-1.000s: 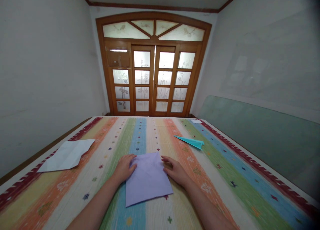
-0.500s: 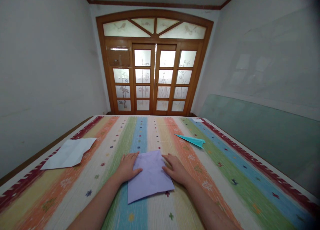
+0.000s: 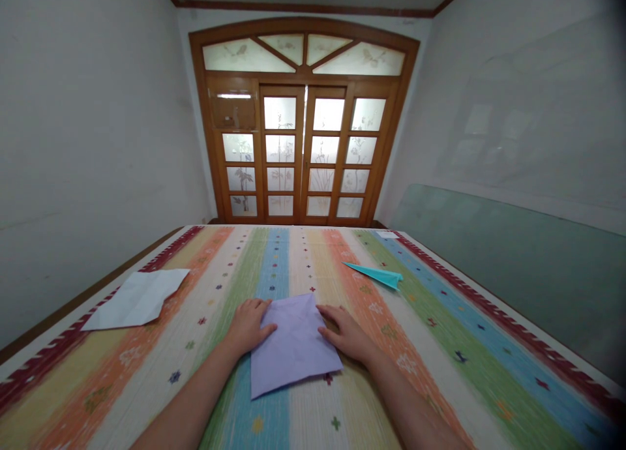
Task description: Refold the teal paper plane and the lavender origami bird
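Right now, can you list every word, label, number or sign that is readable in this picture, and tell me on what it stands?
None: no readable text anywhere.
Lilac paper under both hands: blank.
White sheet: blank.
Turquoise paper plane: no print.
Striped cloth: only small cross and star motifs, no letters.
Small white slip at the far edge: too small to read.
Door panes: etched plant patterns only.
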`<state>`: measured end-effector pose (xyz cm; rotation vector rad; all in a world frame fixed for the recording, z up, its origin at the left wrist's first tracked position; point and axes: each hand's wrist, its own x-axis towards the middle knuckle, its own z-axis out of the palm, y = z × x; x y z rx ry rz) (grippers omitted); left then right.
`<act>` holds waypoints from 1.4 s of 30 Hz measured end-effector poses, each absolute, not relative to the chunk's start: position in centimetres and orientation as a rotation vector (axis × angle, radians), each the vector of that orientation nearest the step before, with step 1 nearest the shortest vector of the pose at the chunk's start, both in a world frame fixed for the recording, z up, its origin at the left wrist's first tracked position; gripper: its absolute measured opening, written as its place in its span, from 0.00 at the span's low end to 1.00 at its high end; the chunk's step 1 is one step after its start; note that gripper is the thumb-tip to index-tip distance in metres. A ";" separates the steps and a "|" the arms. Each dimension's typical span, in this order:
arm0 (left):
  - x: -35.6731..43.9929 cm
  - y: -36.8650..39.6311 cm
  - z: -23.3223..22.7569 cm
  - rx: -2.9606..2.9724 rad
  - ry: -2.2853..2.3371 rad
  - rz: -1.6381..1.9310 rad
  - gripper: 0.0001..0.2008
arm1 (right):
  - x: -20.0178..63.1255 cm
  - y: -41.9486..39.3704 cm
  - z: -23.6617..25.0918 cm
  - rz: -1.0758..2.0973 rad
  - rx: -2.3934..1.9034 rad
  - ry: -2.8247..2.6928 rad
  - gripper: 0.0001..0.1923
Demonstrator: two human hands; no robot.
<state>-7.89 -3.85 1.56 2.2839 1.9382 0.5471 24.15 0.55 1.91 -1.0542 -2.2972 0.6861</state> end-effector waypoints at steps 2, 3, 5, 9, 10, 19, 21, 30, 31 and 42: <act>-8.0 -3.8 1.2 2.296 1.939 0.538 0.34 | 24.1 0.4 2.1 0.726 -1.018 -2.297 0.28; -8.1 -3.7 1.0 2.299 1.942 0.529 0.35 | 24.1 0.4 2.2 0.753 -0.999 -2.294 0.29; -8.2 -3.6 0.7 2.298 1.945 0.511 0.36 | 24.0 0.2 2.3 0.837 -0.957 -2.275 0.30; -8.3 -3.6 0.5 2.300 1.930 0.509 0.37 | 23.6 0.3 2.0 1.124 -0.851 -2.092 0.32; -8.3 -3.6 0.5 2.298 1.929 0.514 0.37 | 23.5 0.4 1.8 1.197 -0.828 -2.025 0.32; -8.2 -3.7 0.7 2.282 1.925 0.516 0.36 | 23.1 1.4 0.1 1.447 -0.828 -1.645 0.44; -8.2 -3.6 0.7 2.270 1.926 0.516 0.36 | 23.1 1.2 0.3 1.449 -0.864 -1.657 0.46; -8.5 -3.4 0.8 2.280 1.956 0.614 0.32 | 23.0 1.0 0.3 1.265 -0.921 -1.741 0.48; -8.5 -3.4 0.8 2.285 1.958 0.635 0.31 | 23.0 1.1 0.3 1.187 -0.924 -1.746 0.46; -8.1 -3.8 2.3 2.382 1.842 0.940 0.16 | 24.5 0.5 3.3 0.357 -0.978 -1.432 0.27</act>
